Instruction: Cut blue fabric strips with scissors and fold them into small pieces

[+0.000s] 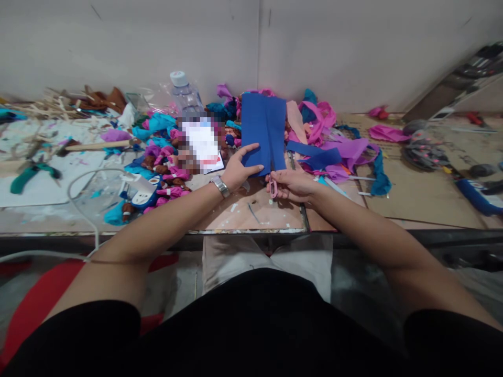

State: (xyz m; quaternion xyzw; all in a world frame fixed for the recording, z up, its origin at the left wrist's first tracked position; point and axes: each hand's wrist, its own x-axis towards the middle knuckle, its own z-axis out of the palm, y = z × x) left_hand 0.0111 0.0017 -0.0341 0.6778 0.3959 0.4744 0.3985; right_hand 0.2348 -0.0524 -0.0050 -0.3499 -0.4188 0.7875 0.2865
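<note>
A dark blue sheet (255, 123) stands up from the bench in front of me, with a slit running up from its lower edge. My left hand (239, 170) pinches the sheet's lower left part between thumb and fingers, and a metal watch is on that wrist. Around the pink handles of a small pair of scissors (274, 189) my right hand (293, 185) is closed, at the bottom of the slit. The scissor blades are mostly hidden by the sheet and fingers. A blue strip (318, 155) lies to the right of the sheet.
Colourful wrapped bundles (168, 173) and a phone-like object (202, 144) lie left, below a clear bottle (186, 94). Green-handled pliers (33, 175) are far left. A white cable (96, 230) crosses the bench edge. Purple and pink scraps (353, 152) lie right, beside cardboard (404, 193).
</note>
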